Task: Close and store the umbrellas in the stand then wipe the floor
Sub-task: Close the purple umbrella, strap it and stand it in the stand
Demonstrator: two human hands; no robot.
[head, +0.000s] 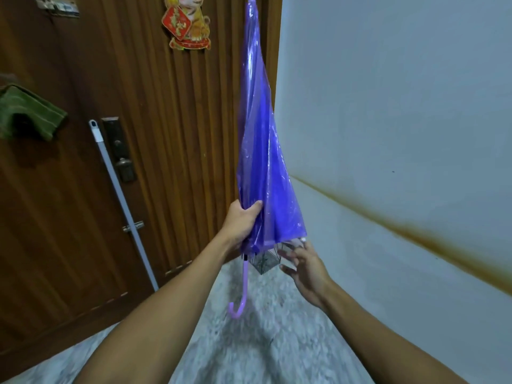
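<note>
Green cloth (26, 113): draped at the far left, against the wooden door (171, 139).
Mop handle (122, 200): grey, leaning on the door beside the lock.
Left hand (242, 224): fingers and thumb curled round the lower canopy, gripping it.
Umbrella (259, 151): 1 purple, folded, tip up, hooked handle hanging down, between door and white wall (388, 106).
Right hand (306, 268): fingers spread, tips near the canopy's lower edge; contact unclear.
</note>
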